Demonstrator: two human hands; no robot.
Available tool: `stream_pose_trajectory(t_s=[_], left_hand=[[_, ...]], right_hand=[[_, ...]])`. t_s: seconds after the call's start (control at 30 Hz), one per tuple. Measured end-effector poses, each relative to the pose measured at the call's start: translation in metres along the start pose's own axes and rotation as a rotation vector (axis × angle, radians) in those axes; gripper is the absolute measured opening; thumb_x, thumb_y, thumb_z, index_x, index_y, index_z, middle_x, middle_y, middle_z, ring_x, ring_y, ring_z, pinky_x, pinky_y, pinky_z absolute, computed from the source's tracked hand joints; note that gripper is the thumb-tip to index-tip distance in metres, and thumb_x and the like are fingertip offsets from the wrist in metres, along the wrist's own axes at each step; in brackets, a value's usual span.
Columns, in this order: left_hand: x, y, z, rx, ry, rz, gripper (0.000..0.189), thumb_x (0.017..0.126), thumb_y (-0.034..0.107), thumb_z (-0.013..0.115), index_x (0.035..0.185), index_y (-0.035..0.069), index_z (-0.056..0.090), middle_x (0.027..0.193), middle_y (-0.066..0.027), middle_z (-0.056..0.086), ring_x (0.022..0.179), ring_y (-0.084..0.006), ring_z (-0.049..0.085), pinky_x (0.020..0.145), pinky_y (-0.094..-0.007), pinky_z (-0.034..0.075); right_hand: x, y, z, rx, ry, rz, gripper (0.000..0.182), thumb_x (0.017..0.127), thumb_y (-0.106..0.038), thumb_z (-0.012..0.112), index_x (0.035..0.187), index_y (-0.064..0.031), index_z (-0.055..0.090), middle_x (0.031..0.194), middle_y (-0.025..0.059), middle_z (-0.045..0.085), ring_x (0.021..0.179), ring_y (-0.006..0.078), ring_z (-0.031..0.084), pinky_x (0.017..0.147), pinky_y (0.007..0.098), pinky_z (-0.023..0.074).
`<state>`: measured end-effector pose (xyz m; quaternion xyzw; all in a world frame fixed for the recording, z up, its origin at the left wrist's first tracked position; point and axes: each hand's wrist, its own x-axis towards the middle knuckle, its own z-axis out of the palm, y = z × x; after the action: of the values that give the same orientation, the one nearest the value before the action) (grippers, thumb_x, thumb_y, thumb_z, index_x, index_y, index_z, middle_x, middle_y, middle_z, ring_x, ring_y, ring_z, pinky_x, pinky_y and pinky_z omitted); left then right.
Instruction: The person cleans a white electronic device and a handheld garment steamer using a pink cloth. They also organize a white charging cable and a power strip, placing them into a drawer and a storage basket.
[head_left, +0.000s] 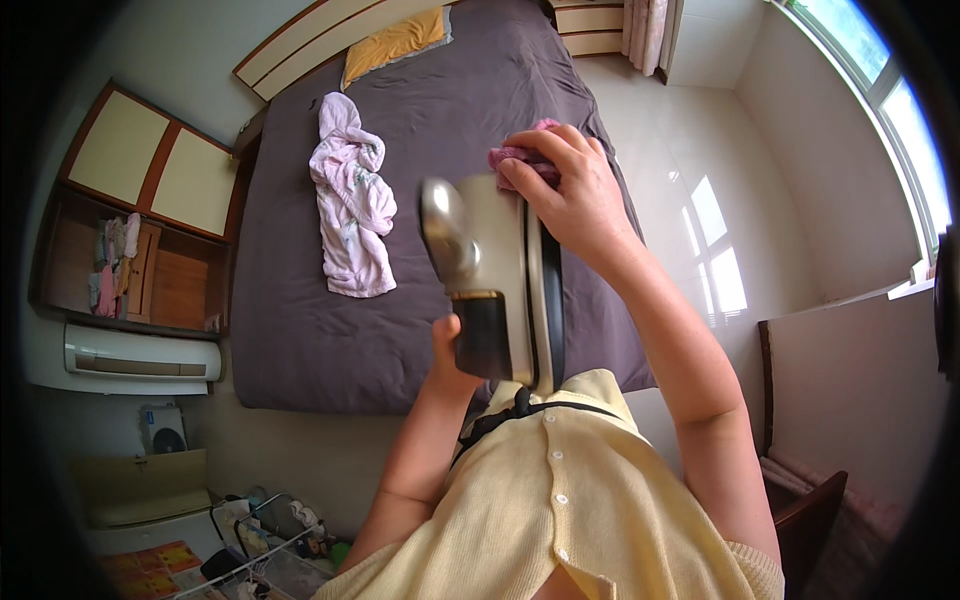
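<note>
In front of my body is a champagne-coloured metallic household appliance (491, 247). It has a rounded silver projection, a black panel and a dark strip along its right edge; its exact kind is unclear, and it is slightly blurred. My left hand (450, 349) grips its lower left side, the thumb beside the black panel and the other fingers hidden behind it. A crumpled pink cloth (551, 174) is held by my right hand (574, 180) against the appliance's upper right end.
Beyond is a bed with a dark purple sheet (427, 337), a lilac garment (352, 217) and a yellow pillow (397, 41). A wooden cabinet (184, 180) and an air conditioner (142, 360) line the left wall. A metal rack (259, 551) stands lower left, a wooden chair (814, 517) lower right.
</note>
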<state>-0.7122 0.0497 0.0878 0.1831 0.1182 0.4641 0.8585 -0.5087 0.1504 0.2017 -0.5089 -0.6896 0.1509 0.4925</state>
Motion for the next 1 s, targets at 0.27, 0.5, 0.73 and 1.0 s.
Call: stream_pose_trajectory(t_s=[0.27, 0.5, 0.73, 1.0], left_hand=[[0.05, 0.031, 0.066, 0.001, 0.249, 0.027, 0.061, 0.087, 0.058, 0.05, 0.135, 0.019, 0.051, 0.126, -0.0047, 0.061, 0.115, -0.0259, 0.06, 0.091, -0.0507, 0.051], [0.073, 0.038, 0.082, 0.135, 0.34, 0.091, 0.053, 0.087, 0.057, 0.05, 0.126, 0.021, 0.06, 0.123, -0.002, 0.063, 0.113, -0.0231, 0.061, 0.092, -0.0464, 0.049], [0.09, 0.036, 0.117, 0.027, 0.365, 0.231, 0.051, 0.087, 0.058, 0.054, 0.113, 0.015, 0.061, 0.103, -0.0045, 0.068, 0.093, -0.0234, 0.067, 0.079, -0.0402, 0.054], [0.093, 0.024, 0.127, -0.027, 0.245, 0.219, 0.059, 0.084, 0.064, 0.053, 0.114, 0.015, 0.062, 0.108, -0.0045, 0.066, 0.098, -0.0247, 0.063, 0.086, -0.0413, 0.051]], right_hand=[[-0.002, -0.006, -0.014, 0.411, -0.398, 0.009, 0.022, 0.091, -0.024, 0.059, 0.103, -0.0103, 0.072, 0.094, 0.0062, 0.068, 0.09, 0.0215, 0.066, 0.087, 0.0353, 0.0421], [-0.045, -0.028, -0.01, -0.252, 0.285, -0.331, 0.025, 0.078, -0.014, 0.072, 0.103, -0.0152, 0.068, 0.097, 0.0011, 0.061, 0.091, 0.0264, 0.054, 0.082, 0.036, 0.0463], [-0.096, 0.001, 0.016, -0.285, 0.411, -0.499, 0.045, 0.058, -0.007, 0.069, 0.1, -0.0204, 0.077, 0.098, -0.0042, 0.06, 0.093, 0.025, 0.052, 0.081, 0.0316, 0.0493], [-0.074, 0.0, -0.005, -0.107, 0.433, -0.504, 0.042, 0.059, -0.005, 0.072, 0.098, -0.0201, 0.077, 0.093, -0.0039, 0.06, 0.083, 0.0239, 0.054, 0.07, 0.0299, 0.0496]])
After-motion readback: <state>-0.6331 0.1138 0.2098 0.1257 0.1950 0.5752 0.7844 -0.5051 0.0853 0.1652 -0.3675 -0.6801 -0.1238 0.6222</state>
